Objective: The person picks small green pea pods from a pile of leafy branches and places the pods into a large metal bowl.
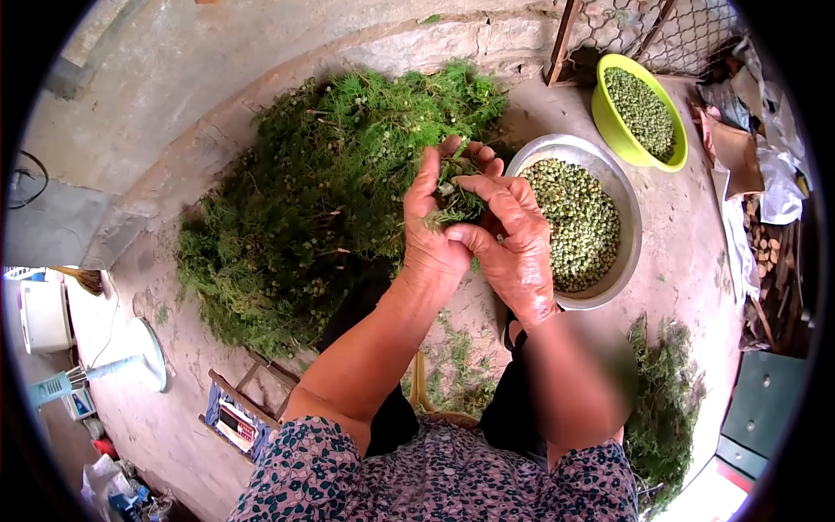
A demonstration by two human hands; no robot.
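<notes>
My left hand is curled around a small feathery green sprig, its palm turned up. My right hand is closed over the same sprig from the right, index finger and thumb bent against it. A pale bit shows among the green between my fingers; what it is, I cannot make out. Beyond and left of my hands spreads a big heap of cut feathery branches dotted with small round green berries. Just right of my right hand stands a metal basin holding many loose green berries.
A lime-green basin of berries stands farther back right. More cut branches lie at the lower right. At left are a small chair with a device on it and a pale blue fan. Firewood and bags line the right side.
</notes>
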